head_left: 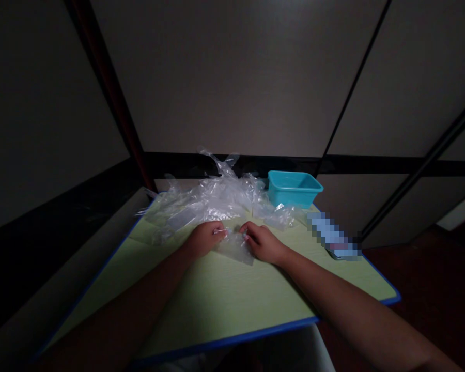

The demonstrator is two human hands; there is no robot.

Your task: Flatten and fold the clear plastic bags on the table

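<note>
A small clear plastic bag point(235, 249) is stretched between my two hands, low over the middle of the table. My left hand point(207, 237) is closed on its upper left edge. The fingers of my right hand point(262, 242) pinch its upper right side. Just beyond my hands lies a loose heap of crumpled clear plastic bags point(220, 199), some of them reaching toward the right.
A turquoise plastic basket point(294, 190) stands at the back right of the light green table point(232, 305), which has a blue edge. A blurred pale blue object point(333, 235) lies near the right edge. Cabinet-like panels point(232, 77) rise behind.
</note>
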